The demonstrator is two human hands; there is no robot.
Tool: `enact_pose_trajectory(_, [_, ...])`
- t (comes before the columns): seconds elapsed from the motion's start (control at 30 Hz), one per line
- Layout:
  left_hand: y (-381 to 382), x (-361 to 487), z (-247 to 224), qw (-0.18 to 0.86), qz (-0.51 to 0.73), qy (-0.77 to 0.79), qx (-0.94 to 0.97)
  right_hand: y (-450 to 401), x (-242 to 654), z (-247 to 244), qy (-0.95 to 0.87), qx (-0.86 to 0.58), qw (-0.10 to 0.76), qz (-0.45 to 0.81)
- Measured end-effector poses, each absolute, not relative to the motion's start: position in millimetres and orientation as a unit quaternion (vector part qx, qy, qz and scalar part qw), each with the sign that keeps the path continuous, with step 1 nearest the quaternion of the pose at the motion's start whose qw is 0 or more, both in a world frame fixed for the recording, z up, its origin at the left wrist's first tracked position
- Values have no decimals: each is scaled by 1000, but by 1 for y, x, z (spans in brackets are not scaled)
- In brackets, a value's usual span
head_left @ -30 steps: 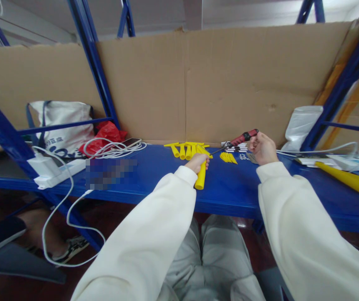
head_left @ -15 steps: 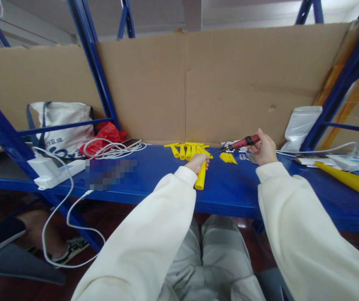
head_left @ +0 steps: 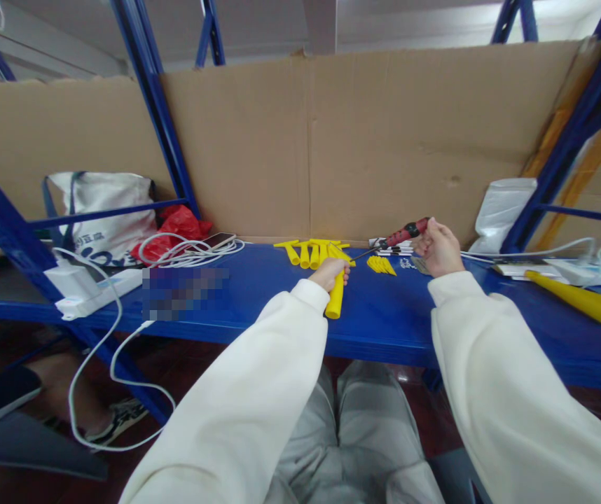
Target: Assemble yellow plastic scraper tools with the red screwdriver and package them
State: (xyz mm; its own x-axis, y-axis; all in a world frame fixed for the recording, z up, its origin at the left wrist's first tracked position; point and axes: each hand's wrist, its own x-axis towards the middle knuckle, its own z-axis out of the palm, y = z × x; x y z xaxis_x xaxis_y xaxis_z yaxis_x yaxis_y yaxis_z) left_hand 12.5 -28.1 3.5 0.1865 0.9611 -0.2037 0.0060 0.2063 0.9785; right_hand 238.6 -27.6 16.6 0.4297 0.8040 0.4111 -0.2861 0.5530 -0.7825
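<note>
My left hand is wrapped round a yellow T-shaped scraper, its tapered handle pointing toward me. The fingers of my right hand pinch the butt end of a screwdriver with a red and black handle. The screwdriver's thin shaft slants down to the left and its tip meets the scraper's head beside my left hand; the exact contact is too small to tell. Behind my left hand lie several similar yellow scrapers in a row. Small yellow blades lie fanned out under the screwdriver.
Small metal pieces lie near my right hand. To the right are a long yellow cone-like piece and a white pouch. Leftward are a white power strip, coiled cable, a red bag and a cloth bag.
The screwdriver handle is tilted up a little more, and my right hand's fingers have shifted on its end. My left hand and the scraper stay in place.
</note>
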Motion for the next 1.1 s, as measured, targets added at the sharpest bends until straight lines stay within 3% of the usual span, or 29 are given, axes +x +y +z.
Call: enact_pose_trajectory(1.1, [-27,13,2,594,411,504,474,-27,236,15,-427,-316,774,345])
